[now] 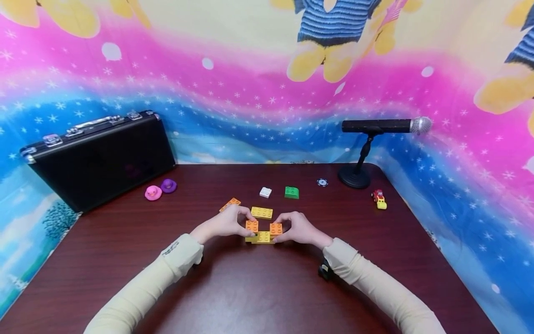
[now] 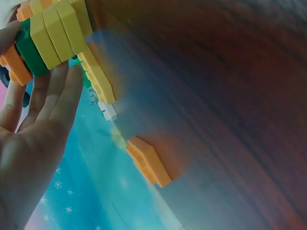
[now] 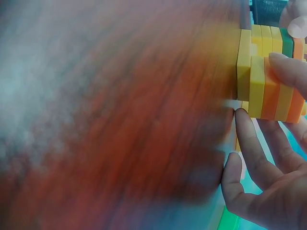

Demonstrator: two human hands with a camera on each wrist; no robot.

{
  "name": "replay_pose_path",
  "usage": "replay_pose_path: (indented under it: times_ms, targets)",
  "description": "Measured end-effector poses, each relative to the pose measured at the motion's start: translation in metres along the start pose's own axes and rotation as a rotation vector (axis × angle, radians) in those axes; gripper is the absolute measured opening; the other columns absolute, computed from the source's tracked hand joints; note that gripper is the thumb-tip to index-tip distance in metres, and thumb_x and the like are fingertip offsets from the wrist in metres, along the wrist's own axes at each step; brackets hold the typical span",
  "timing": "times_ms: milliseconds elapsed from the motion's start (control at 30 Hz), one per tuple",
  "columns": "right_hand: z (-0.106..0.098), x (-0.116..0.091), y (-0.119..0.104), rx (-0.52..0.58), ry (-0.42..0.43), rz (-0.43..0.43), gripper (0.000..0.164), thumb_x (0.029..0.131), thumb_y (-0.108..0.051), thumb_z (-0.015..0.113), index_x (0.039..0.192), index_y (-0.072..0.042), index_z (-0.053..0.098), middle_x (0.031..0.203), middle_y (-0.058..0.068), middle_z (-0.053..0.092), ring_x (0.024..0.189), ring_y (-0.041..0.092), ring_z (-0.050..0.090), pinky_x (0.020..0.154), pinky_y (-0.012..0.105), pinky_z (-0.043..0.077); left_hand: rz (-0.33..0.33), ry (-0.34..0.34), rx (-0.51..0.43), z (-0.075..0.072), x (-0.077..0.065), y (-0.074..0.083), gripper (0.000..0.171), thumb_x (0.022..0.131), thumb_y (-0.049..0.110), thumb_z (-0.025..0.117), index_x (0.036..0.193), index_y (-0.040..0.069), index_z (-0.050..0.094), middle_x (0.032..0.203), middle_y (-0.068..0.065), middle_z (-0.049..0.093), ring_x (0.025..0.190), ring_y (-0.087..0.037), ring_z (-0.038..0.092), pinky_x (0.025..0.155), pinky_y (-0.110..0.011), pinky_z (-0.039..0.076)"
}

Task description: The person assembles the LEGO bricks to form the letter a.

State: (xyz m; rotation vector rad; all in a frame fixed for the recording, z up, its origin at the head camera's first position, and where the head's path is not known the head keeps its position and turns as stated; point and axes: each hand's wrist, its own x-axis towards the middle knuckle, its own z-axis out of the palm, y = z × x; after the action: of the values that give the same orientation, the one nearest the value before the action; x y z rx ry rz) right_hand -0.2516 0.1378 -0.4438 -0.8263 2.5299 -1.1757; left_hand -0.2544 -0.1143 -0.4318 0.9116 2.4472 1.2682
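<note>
1. Left hand [image 1: 227, 222] first: it's pinching, thumb on the near side and fingers round the back of the left stack, so it's definitely holding something. An orange brick [image 1: 230, 204] lies flat just behind that hand, so I'd watch the knuckles don't nudge it.

2. Left stack [image 1: 252, 226]: yellow layers low down, then green, orange on top. Looks like the step is about steadying both stacks on their base, so tbh I'd grip low and square here. Pinch only the top orange piece and the layers could pop apart.

3. In the middle there's the yellow base [image 1: 263, 237], with studs showing between the two stacks. A loose yellow brick [image 1: 261, 213] sits just behind it, not touching any hand. My take: press straight down, since a sideways shove would probably twist the joints.

4. Right stack [image 1: 276, 229]: yellow, orange, yellow, orange going up. Match the pressure to the left side or the whole thing could tip, imo.

5. Right hand [image 1: 300, 229]: also a narrow pinch, thumb in front, fingers behind that stack. Can't tell how hard it's squeezing, but a light, even grip should do.
</note>
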Motion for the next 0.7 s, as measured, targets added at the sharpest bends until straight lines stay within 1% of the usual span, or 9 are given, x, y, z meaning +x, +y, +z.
replay_pose_path:
  times_ms: [100,267,367,467,567,700]
  targets:
    - [-0.0002,-0.0002,0.0001,0.002,0.001,0.001,0.033,0.066,-0.026,0.081,0.094,-0.017,0.067,0.089,-0.005,0.062,0.077,0.014,0.057,0.068,0.025,0.049,-0.006,-0.009,-0.065,0.0009,0.0011,-0.0017,0.028,0.07,0.015,0.078,0.092,0.006,0.064,0.085,-0.003,0.064,0.077,-0.017,0.062,0.07,-0.03,0.049]
    - [0.0002,-0.0001,0.0003,0.007,-0.002,0.01,0.033,0.066,-0.025,0.081,0.095,-0.016,0.066,0.089,-0.004,0.062,0.076,0.012,0.058,0.068,0.024,0.049,0.007,-0.017,-0.122,0.0023,0.0012,-0.004,0.028,0.07,0.012,0.077,0.091,0.003,0.062,0.083,-0.007,0.064,0.074,-0.022,0.061,0.065,-0.028,0.05]
    - [0.0003,-0.0004,0.0002,0.008,-0.003,0.016,0.033,0.067,-0.024,0.081,0.095,-0.017,0.066,0.09,-0.005,0.062,0.076,0.012,0.058,0.069,0.024,0.049,0.007,-0.011,-0.119,0.0036,0.0001,-0.0036,0.027,0.07,0.013,0.078,0.091,0.004,0.063,0.082,-0.005,0.064,0.072,-0.021,0.061,0.063,-0.027,0.05]
    - [0.0005,-0.0008,0.0004,0.011,-0.009,0.011,0.033,0.067,-0.025,0.081,0.096,-0.016,0.067,0.09,-0.004,0.062,0.076,0.012,0.058,0.068,0.024,0.049,-0.006,0.0,-0.09,0.0047,-0.0021,-0.0028,0.027,0.069,0.016,0.079,0.09,0.008,0.064,0.083,-0.001,0.063,0.07,-0.016,0.061,0.064,-0.026,0.05]
    - [0.0005,-0.0011,0.0007,0.013,-0.013,0.003,0.034,0.066,-0.024,0.081,0.096,-0.015,0.067,0.089,-0.004,0.063,0.075,0.011,0.059,0.068,0.024,0.05,-0.008,0.001,-0.072,0.0054,-0.0036,-0.0011,0.027,0.069,0.018,0.078,0.09,0.008,0.064,0.084,-0.001,0.063,0.07,-0.013,0.061,0.065,-0.027,0.05]
    - [-0.0001,-0.0014,0.0005,0.009,-0.004,0.003,0.034,0.066,-0.024,0.081,0.096,-0.016,0.067,0.089,-0.005,0.063,0.075,0.01,0.059,0.068,0.023,0.05,0.014,0.002,-0.069,0.0052,-0.0036,0.0009,0.028,0.07,0.018,0.078,0.091,0.006,0.064,0.085,-0.003,0.063,0.071,-0.012,0.061,0.065,-0.027,0.05]
